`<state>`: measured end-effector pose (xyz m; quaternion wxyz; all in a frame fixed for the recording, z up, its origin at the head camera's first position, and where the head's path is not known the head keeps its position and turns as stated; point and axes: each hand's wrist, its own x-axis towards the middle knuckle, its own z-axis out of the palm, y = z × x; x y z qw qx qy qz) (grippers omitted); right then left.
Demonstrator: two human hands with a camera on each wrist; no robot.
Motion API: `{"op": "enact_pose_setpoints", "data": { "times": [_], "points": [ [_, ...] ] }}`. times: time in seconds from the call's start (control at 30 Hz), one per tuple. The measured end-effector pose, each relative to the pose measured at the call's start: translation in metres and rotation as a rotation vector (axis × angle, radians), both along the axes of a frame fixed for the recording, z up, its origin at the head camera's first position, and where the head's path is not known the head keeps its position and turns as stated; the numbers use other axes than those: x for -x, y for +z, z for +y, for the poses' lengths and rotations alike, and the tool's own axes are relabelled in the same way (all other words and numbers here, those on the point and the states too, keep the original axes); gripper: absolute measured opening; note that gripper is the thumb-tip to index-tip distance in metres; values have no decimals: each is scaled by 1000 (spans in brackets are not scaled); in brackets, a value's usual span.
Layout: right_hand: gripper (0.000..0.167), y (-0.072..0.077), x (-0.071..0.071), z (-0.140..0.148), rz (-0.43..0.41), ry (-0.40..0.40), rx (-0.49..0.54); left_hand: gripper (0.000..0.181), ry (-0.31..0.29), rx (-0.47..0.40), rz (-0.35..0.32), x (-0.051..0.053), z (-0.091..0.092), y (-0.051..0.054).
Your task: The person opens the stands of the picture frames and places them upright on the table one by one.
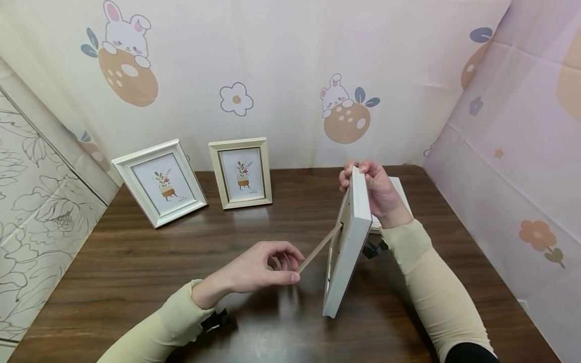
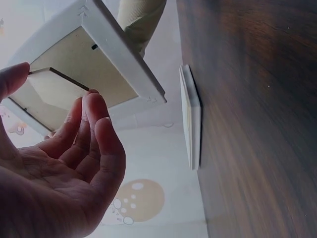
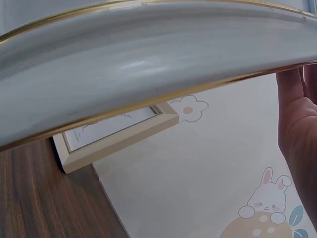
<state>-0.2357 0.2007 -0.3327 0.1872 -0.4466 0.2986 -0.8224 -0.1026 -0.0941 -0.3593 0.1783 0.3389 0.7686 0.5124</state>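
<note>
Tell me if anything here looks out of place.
The pale frame behind the right hand lies flat, which looks odd because the cream frame and the white frame at far left stand. No spill or damage shows.

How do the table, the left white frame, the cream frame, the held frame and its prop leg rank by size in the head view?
1. Table
2. Left white frame
3. Cream frame
4. Prop leg
Held frame: between table and prop leg, but nearly edge-on and nearer, so unsure against the other frames.
</note>
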Motion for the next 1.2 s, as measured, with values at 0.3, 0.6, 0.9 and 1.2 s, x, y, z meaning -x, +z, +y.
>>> {"op": "enact_pose_setpoints", "data": {
  "times": [0.3,0.6,0.9,1.2],
  "points": [
    [15,-1,-1,1,3,19,-21,29,5,-20,10,2,-3,-1],
    [16,-2,-1,0,14,41,-37,29,6,-22,23,3,-3,-2],
    [14,-3,-1,0,25,64,-72,27,14,-21,38,3,-4,-1],
    [14,-3,0,0,32,63,-58,27,22,-22,23,3,-4,-1]
  ]
}}
